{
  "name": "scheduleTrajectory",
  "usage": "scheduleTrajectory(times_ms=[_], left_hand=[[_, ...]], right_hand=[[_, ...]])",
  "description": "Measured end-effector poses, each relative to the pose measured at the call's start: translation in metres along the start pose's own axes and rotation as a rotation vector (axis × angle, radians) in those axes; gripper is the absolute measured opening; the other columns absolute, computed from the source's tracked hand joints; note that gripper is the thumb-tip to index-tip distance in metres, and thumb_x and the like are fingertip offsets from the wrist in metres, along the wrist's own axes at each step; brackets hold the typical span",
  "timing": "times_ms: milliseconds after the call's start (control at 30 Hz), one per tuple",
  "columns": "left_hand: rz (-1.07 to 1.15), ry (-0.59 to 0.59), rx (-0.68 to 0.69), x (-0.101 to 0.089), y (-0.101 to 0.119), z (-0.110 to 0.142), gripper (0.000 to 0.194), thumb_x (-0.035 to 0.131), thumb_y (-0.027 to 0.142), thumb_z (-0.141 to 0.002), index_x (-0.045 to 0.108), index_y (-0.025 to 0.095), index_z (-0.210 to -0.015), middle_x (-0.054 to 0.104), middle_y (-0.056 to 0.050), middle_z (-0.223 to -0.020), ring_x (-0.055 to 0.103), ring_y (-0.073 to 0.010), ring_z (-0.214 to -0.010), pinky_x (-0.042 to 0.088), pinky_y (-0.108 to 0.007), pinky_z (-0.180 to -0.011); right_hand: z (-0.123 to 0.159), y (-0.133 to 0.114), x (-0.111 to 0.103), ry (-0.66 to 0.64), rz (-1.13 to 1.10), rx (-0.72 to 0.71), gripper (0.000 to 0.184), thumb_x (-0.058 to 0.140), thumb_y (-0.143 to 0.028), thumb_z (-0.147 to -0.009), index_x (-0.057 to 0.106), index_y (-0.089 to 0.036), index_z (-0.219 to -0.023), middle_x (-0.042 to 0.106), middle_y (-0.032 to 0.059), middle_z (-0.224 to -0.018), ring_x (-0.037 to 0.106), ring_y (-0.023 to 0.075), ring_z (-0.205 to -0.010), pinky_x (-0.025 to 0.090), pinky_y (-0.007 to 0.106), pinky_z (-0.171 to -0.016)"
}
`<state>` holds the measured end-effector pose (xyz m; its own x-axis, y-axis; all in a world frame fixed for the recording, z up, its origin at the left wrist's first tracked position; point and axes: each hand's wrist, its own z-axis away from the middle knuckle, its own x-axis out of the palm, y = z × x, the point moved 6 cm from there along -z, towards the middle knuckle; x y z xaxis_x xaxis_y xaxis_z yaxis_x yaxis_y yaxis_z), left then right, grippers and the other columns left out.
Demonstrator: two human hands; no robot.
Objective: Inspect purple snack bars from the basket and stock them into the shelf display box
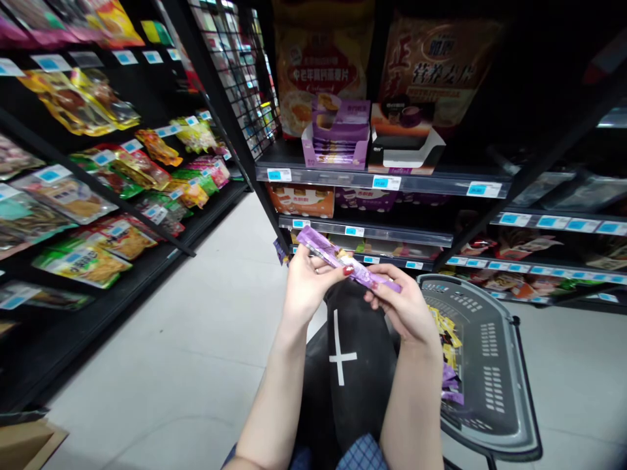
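Both of my hands hold a slim purple stick packet [319, 244] slantwise in front of the shelf, over my dark-clothed leg. Its far end points up and left. My left hand [309, 279] is closed round the upper part, thumb on top. My right hand [404, 299] pinches the lower right end between thumb and fingers. Whether it is one packet or a few stacked together, I cannot tell. Ahead on the shelf stands an open purple display box [360, 153] with similar purple packets [334, 149] lying in it.
A grey shopping basket [497, 346] sits on the floor at right, with yellow packets [448, 333] and purple packets [450, 385] inside. Beside the display box is an open dark carton [406, 147]. Snack shelves [161, 228] line the left. A cardboard box [29, 444] occupies the lower left corner.
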<state>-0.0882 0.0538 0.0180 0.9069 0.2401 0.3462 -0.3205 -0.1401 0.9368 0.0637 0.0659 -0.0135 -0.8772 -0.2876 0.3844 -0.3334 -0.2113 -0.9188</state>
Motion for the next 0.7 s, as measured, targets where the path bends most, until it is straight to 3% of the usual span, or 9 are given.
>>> scheduleTrajectory(times_ms=[133, 233, 300, 533, 700], left_hand=[[0.105, 0.101, 0.134, 0.002, 0.003, 0.003, 0.051, 0.081, 0.011, -0.058, 0.05, 0.018, -0.097, 0.074, -0.006, -0.087, 0.071, -0.0229, -0.088, 0.058, -0.026, -0.068], [0.166, 0.157, 0.152, 0.003, 0.004, 0.007, 0.049, 0.08, 0.012, -0.059, 0.05, 0.019, -0.097, 0.074, -0.006, -0.088, 0.071, -0.0234, -0.092, 0.057, -0.024, -0.065], [0.194, 0.193, 0.153, 0.003, 0.005, 0.01, 0.048, 0.08, 0.012, -0.06, 0.05, 0.019, -0.097, 0.073, -0.006, -0.089, 0.07, -0.0241, -0.096, 0.057, -0.025, -0.066], [0.235, 0.229, 0.137, 0.003, 0.006, 0.012, 0.05, 0.08, 0.011, -0.056, 0.052, 0.019, -0.096, 0.072, -0.004, -0.084, 0.071, -0.022, -0.088, 0.056, -0.023, -0.062], [0.322, 0.232, 0.045, -0.001, -0.002, 0.009, 0.047, 0.078, 0.012, -0.059, 0.052, 0.018, -0.098, 0.072, -0.004, -0.087, 0.07, -0.0161, -0.077, 0.057, -0.021, -0.062]], right_hand=[[0.004, -0.017, -0.004, 0.244, 0.033, -0.323, 0.031, 0.075, -0.025, -0.069, 0.056, -0.021, -0.094, 0.063, 0.0034, -0.096, 0.066, 0.0129, -0.07, 0.06, 0.027, -0.06], [0.014, -0.033, 0.0, 0.309, 0.207, -0.604, 0.022, 0.071, -0.02, -0.073, 0.06, -0.024, -0.091, 0.058, 0.0049, -0.103, 0.064, 0.0172, -0.089, 0.062, 0.028, -0.063], [0.021, -0.04, 0.002, 0.348, 0.349, -0.716, 0.013, 0.068, -0.017, -0.076, 0.063, -0.023, -0.086, 0.058, 0.0056, -0.101, 0.062, 0.0179, -0.094, 0.061, 0.027, -0.065], [0.026, -0.042, -0.003, 0.401, 0.485, -0.74, 0.01, 0.071, -0.017, -0.073, 0.062, -0.021, -0.07, 0.055, 0.0022, -0.08, 0.059, 0.0146, -0.074, 0.059, 0.028, -0.057], [0.035, -0.046, -0.003, 0.477, 0.501, -0.849, 0.012, 0.076, -0.016, -0.069, 0.066, -0.022, -0.066, 0.059, 0.0026, -0.077, 0.061, 0.0169, -0.074, 0.056, 0.031, -0.055]])
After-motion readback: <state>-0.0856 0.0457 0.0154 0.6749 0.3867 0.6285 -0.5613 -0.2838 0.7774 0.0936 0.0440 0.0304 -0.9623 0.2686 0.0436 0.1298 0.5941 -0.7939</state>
